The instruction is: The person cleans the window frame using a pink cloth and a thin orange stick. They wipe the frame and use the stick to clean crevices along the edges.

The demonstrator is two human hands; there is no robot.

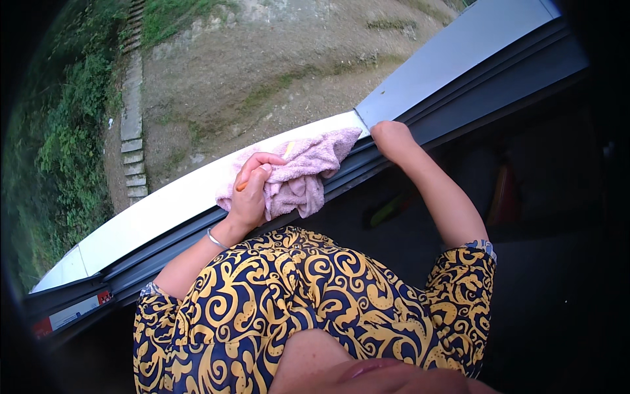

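A pink terry towel (302,174) lies bunched over the white window ledge (197,177) and the dark sliding track beside it. My left hand (251,187) is closed at the towel's left part, its fingers curled round a thin orange-ended thing (241,186) whose kind I cannot make out. Cloth touches those fingers and hides part of what they hold. Just right of the towel, my right hand (392,140) is closed in a fist against the window frame, near a joint in the ledge. Whatever it may hold is hidden.
Dark window tracks (157,253) run along the ledge's inner side. Beyond the ledge, a bare earth slope (262,72), concrete steps (132,98) and green bushes (72,125) lie far below. A red and white label (72,314) is at lower left. The room at right is dark.
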